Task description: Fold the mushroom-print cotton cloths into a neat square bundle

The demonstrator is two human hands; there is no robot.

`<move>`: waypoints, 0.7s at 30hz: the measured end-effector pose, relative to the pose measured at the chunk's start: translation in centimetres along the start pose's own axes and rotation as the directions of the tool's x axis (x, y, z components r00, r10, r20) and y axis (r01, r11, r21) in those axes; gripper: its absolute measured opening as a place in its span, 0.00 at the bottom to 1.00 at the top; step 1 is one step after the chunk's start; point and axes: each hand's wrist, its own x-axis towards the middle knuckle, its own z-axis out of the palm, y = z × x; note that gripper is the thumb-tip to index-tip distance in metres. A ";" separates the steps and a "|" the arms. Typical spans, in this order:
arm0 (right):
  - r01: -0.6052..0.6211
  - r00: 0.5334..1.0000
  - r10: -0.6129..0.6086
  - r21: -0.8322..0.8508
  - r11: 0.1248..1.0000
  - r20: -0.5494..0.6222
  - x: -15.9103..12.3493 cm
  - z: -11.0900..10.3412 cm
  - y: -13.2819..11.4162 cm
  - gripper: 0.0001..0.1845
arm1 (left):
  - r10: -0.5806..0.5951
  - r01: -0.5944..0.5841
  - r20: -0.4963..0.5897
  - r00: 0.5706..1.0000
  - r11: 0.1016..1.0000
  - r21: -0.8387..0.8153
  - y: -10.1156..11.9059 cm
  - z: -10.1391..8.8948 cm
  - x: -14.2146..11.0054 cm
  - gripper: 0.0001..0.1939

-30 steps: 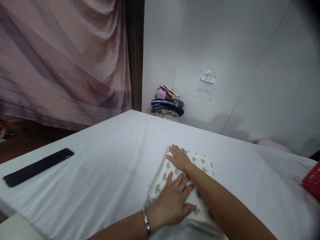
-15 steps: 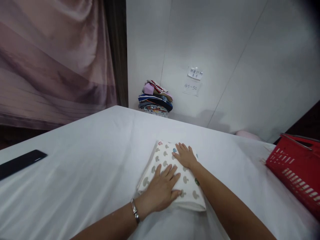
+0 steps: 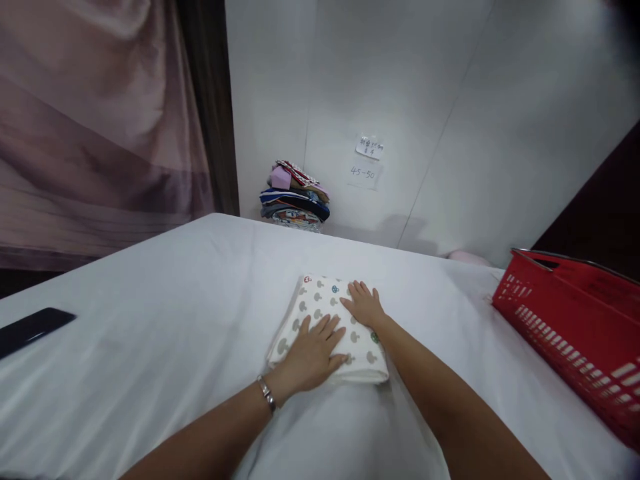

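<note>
A folded white cloth (image 3: 320,313) printed with grey mushrooms, plus a few red, blue and green ones, lies on the white-covered table (image 3: 200,320) in front of me. Across its near left part rests my left hand (image 3: 311,355), palm down, fingers spread; a metal bracelet circles that wrist. My right hand (image 3: 364,305) lies flat on the cloth's far right edge, fingers stretched out. Neither hand grips the fabric. Parts of the print are hidden under both hands.
On the right stands a red plastic basket (image 3: 575,333) with slotted sides. A dark flat object (image 3: 37,328) lies at the left. Beyond the far edge, a stack of folded fabrics (image 3: 295,197) is against the wall, near paper notes (image 3: 364,175). A pinkish curtain (image 3: 100,133) hangs left.
The view has shifted right, bringing more of the red basket into sight. Both hands stay flat on the cloth, in nearly the same places.
</note>
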 end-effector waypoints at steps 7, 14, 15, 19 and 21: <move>-0.149 0.973 0.210 0.438 0.887 -0.093 -4.4 0.2 0.2 0.35 | 0.020 -0.022 -0.102 0.995 1.000 -0.018 0.1 0.1 -0.3 0.26; -0.102 0.945 0.326 0.922 0.374 -0.028 -12.4 3.5 0.6 0.43 | -0.098 0.097 -0.161 0.982 0.995 -0.019 -0.7 -0.7 -0.5 0.21; -0.090 0.946 0.324 0.944 0.318 -0.019 -13.0 3.6 0.5 0.45 | -0.149 0.152 -0.194 0.970 0.988 0.000 -1.2 -1.0 -0.5 0.21; -0.114 0.937 0.347 0.978 0.176 0.046 -14.5 2.9 0.4 0.47 | -0.472 0.481 -0.286 0.834 0.876 -0.043 -3.4 -2.3 -1.0 0.26; -0.147 0.935 0.342 0.980 0.134 0.094 -14.6 2.3 0.5 0.47 | -0.613 0.592 -0.176 0.770 0.789 -0.163 -4.3 -2.9 -1.2 0.32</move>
